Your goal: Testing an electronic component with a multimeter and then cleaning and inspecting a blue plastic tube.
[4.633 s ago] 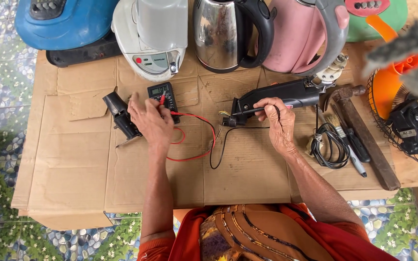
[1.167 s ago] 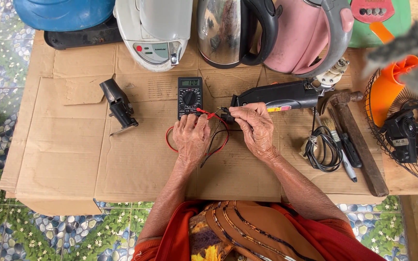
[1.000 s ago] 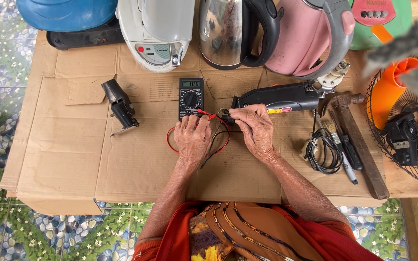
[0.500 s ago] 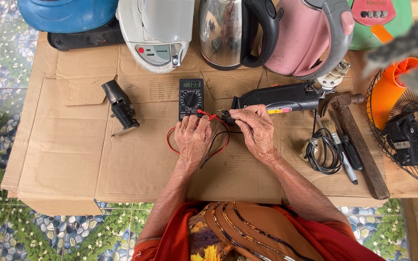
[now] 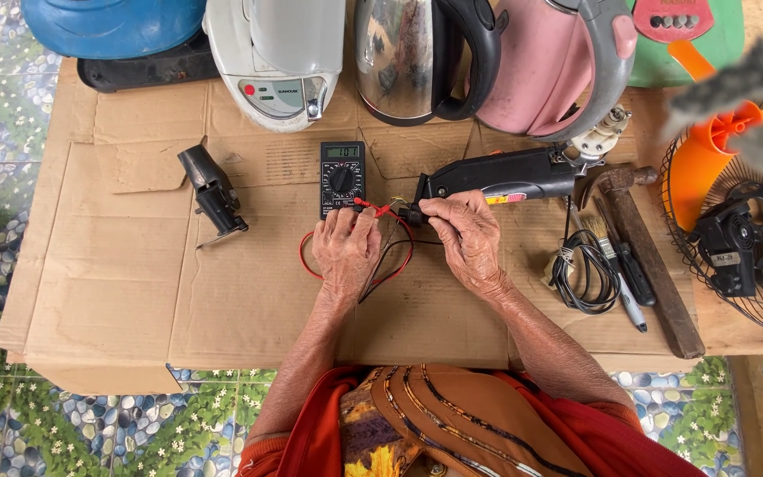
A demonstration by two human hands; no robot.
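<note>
Left hand (image 5: 346, 252) pinches the red test probe (image 5: 371, 208) at mid-table on the cardboard sheet (image 5: 117, 274). Right hand (image 5: 468, 238) grips the near end of the black handheld appliance (image 5: 496, 179), probe tip touching it. Digital multimeter (image 5: 343, 177) lies just beyond the left hand. Kettles (image 5: 426, 57) line the far edge.

A wooden table (image 5: 735, 331) covered with flattened cardboard (image 5: 125, 283) carries a multimeter (image 5: 343, 177), a black power tool (image 5: 496, 177), a small black part (image 5: 212, 194), a hammer (image 5: 642, 247), a coiled cord (image 5: 583, 278), a row of kettles (image 5: 417, 62) and a fan guard (image 5: 752, 256)
</note>
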